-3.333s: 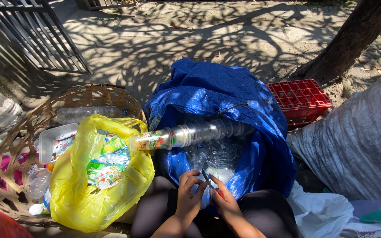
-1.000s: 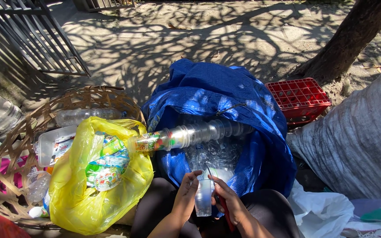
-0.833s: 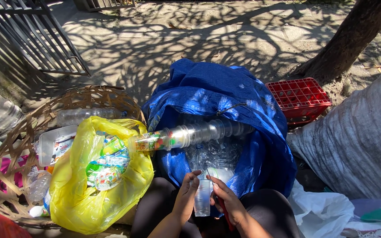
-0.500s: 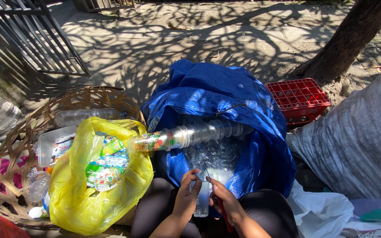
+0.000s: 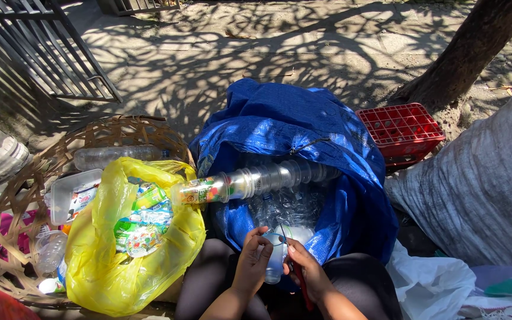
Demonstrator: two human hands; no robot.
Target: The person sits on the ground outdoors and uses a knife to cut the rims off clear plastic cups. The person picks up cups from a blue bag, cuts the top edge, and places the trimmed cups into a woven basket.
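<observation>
Both hands pinch a clear plastic cup (image 5: 275, 261): left hand (image 5: 254, 265) at nine o'clock, right hand (image 5: 305, 269) at three; blue sack (image 5: 303, 124) at twelve.

- The person I watched through the head camera had bare forearms, with no sleeves showing as far as the bottom edge of the view.
- Left hand (image 5: 255, 261) and right hand (image 5: 305, 269) were both bare: I saw no gloves, rings, or wristbands.
- The legs (image 5: 211, 272) were clothed in dark, close-fitting fabric, black or near black, plain and without any pattern I could make out.
</observation>
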